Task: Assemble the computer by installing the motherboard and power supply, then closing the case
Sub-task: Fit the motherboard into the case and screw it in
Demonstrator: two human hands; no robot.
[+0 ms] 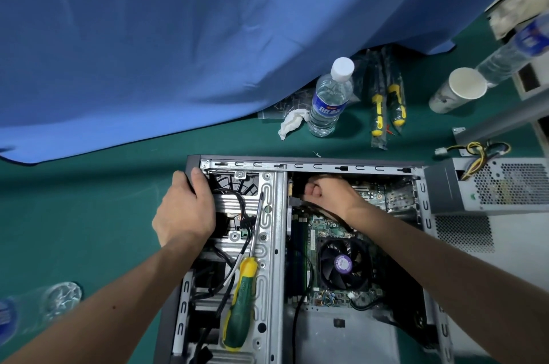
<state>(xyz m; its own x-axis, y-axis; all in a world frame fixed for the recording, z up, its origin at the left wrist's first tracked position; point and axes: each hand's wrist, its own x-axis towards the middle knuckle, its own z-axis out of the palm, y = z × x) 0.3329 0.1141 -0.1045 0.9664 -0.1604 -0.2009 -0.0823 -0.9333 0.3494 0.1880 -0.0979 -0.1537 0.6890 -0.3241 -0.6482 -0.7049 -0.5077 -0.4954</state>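
I see the open grey metal computer case (pixel 297 166) lying on its side across the lower centre of the frame, on a green table surface (pixel 89 191). My left hand (pixel 185 209) sits at the case's upper left corner, thumb and fingers curled over the dark edge, gripping it. My right hand (pixel 326 193) is inside the case near its top edge, fingers curled into a fist; I cannot tell what it pinches (a dark cable runs just under it). Below that hand the green motherboard (pixel 323 227) lies flat in the case, its black round cooler fan (pixel 343 264) with a purple centre label at lower centre right.

A screwdriver with a green and yellow handle (pixel 240 301) rests on the silver drive bracket (pixel 267 245) in the left half of the case, shaft pointing up.

The grey perforated power supply box (pixel 490 185) sits outside the case, just beside its upper right corner, with yellow and black wires (pixel 475 153) trailing above it.

Further up, near the frame's centre, stands a clear plastic water bottle with a white cap (pixel 329 99), a crumpled white tissue (pixel 292 121) to its left, and two packaged yellow and black screwdrivers (pixel 386 108) to its right. A white paper cup (pixel 457 90) stands at the right. Blue cloth (pixel 178 37) fills the upper left.
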